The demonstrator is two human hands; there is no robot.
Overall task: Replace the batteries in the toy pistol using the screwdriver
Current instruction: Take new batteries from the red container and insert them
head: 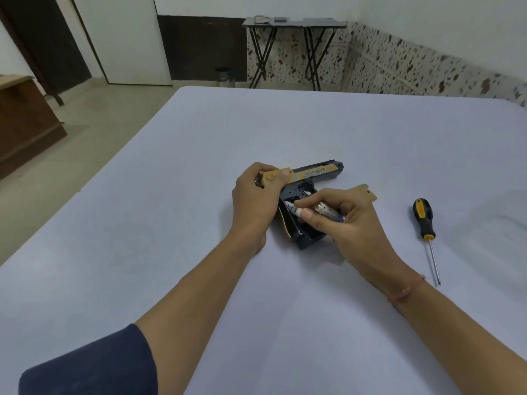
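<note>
head view: the pistol (312, 176) lies on its side near the middle of the desk (285, 124), with its grip open and pointing toward the near edge. the left hand (256, 195) grips its rear end. the right hand (350, 223) pinches a battery (293, 208) at the open grip, with a second battery (329, 211) held across its fingers. the screwdriver (425, 220) lies apart toward the right edge, untouched.

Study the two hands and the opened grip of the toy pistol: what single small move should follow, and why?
Probably the right hand should press the battery at its fingertips fully into the open grip of the toy pistol: the left hand steadies the pistol, a second battery waits in the right hand's fingers, and the screwdriver lies aside, untouched.
</note>
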